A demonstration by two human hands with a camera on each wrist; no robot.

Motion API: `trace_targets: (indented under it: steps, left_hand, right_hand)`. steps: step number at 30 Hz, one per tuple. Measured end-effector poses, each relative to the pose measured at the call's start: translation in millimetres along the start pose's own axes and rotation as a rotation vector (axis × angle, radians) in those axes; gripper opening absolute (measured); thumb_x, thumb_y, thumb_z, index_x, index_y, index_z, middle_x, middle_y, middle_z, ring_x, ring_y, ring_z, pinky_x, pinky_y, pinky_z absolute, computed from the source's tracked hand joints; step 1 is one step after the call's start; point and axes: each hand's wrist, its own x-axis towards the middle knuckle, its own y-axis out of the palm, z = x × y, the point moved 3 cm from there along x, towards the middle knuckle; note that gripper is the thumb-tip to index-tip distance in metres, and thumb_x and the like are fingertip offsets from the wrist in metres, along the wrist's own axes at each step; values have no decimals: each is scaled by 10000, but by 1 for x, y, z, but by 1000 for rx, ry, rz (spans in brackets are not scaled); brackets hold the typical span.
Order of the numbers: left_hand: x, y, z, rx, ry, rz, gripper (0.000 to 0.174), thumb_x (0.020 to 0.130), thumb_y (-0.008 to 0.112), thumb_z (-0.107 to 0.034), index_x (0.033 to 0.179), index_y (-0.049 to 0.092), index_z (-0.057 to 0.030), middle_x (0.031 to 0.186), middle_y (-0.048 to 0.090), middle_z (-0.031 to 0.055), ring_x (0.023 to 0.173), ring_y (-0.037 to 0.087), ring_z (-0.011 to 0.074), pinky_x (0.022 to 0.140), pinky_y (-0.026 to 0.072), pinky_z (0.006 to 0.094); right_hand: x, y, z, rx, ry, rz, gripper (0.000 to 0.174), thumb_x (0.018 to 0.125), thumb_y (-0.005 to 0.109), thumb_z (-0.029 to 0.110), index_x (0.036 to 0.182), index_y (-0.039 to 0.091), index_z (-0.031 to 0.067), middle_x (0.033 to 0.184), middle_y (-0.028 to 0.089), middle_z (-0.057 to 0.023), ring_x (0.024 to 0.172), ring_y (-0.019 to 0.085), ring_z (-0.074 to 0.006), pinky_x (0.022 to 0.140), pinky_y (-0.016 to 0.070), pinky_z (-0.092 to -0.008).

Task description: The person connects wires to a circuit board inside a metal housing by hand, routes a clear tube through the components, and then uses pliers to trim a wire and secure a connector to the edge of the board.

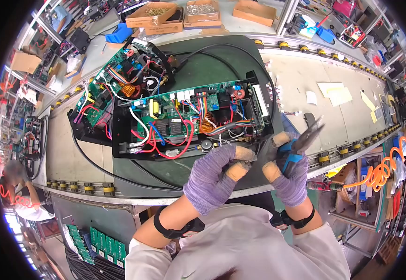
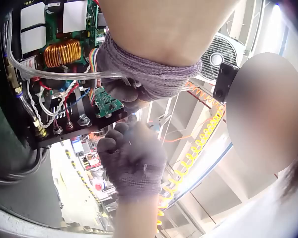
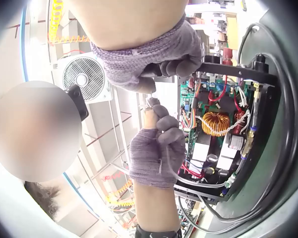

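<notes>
My left hand [image 1: 214,175], in a purple knit glove with tan fingertips, curls round a clear tube [image 2: 69,75] that runs out of the open chassis [image 1: 184,121]. Pliers with blue handles [image 1: 292,159] lie in my gloved right hand [image 1: 290,179], their jaws pointing away to the upper right. Both hands' fingertips meet closely in front of the chassis's right end. Something small and pale [image 3: 149,102] shows at the left fingertips; I cannot tell what it is. Inside the chassis are a green circuit board, a copper coil [image 2: 63,53] and red, white and ribbon wires.
A second open chassis [image 1: 119,84] stands behind on the left. Both rest on a dark green mat [image 1: 165,179] at a roller-edged line. Black cables [image 1: 95,163] loop round them. Cardboard boxes [image 1: 149,14] of small parts sit on the back shelf. Paper scraps [image 1: 336,94] lie to the right.
</notes>
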Motion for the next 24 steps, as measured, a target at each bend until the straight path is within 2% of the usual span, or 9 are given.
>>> trace_targets:
  steps: [2,8,11,14,17,20,24]
  left_hand:
    - [-1,7,8,-44,45,4,237,921,630,-173,1102,636,-21,985,677,125,874,666,230,800,517,321]
    - [-2,15,8,-152,-23,45,233,917,630,-168,1092,636,-15,991,687,133,895,675,259,811,521,325]
    - [-5,17,9,-116,-3,22,178,908,669,-106,1055,642,-9,1005,674,76,924,623,142,843,508,299]
    - [-8,21,12,-111,-6,-4,182,888,698,-107,1041,660,-15,993,686,77,905,633,141,827,516,297]
    - [-9,19,11,-71,33,-10,213,914,638,-164,1079,662,-32,990,697,123,883,685,255,785,533,318]
    - [-9,16,16,-114,20,35,224,922,637,-161,1097,655,-22,1016,697,115,902,678,217,805,528,312]
    - [-9,19,23,-321,-92,75,213,923,641,-115,1103,641,0,1048,679,93,941,641,160,848,511,300]
  right_hand:
    - [-1,5,2,-26,-46,12,547,762,748,27,1230,465,58,1002,525,-47,833,505,-110,761,444,-265]
    - [0,5,-1,-12,-61,13,525,771,745,22,1209,457,48,970,528,-39,834,525,-120,744,458,-277]
    - [-5,10,6,17,-62,-29,487,785,717,-1,1190,450,45,966,537,-45,861,551,-132,762,480,-292]
    - [-11,12,9,4,-10,-48,441,796,691,-14,1155,444,49,971,543,-53,889,568,-146,793,495,-308]
    - [-9,12,9,-24,-22,-1,401,803,672,-29,1122,443,53,988,550,-64,904,570,-151,814,500,-316]
    - [-6,16,4,87,-83,25,369,808,656,-38,1095,448,62,982,552,-67,902,572,-156,801,499,-317]
    - [2,12,1,315,108,2,402,784,661,-42,1110,463,82,968,552,-69,909,568,-161,796,492,-314]
